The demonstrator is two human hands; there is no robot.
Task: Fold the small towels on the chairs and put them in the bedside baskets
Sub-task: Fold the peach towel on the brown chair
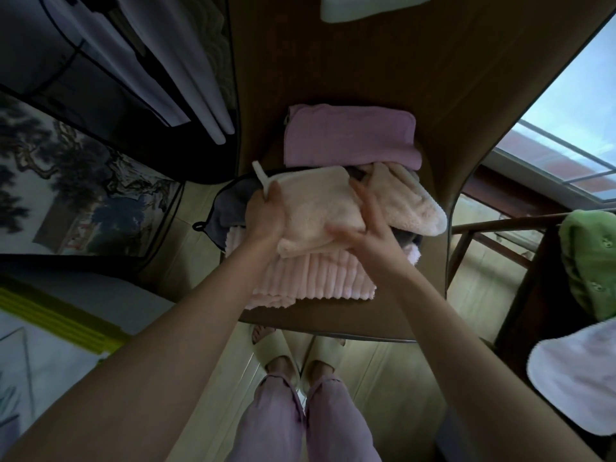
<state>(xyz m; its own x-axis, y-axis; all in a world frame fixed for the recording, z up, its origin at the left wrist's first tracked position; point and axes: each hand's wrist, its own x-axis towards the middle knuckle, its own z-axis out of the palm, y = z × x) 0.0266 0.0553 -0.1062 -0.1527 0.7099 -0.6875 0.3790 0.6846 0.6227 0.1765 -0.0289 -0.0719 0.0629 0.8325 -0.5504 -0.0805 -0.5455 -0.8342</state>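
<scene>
Both hands are on the peach towel, on top of the pile on the chair. Left hand curls over its left edge beside the white loop; right hand presses flat, fingers spread. It looks light, soft and floppy, so I'd hold edges and corners. Crowding it: a ribbed towel beneath, a purple towel behind, a grey cloth hanging left. 1 green towel waits to the right.

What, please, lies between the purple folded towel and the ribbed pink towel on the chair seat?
In the head view, the plush peach towel lies between the purple folded towel and the ribbed pink towel, held by the left hand and right hand.
</scene>
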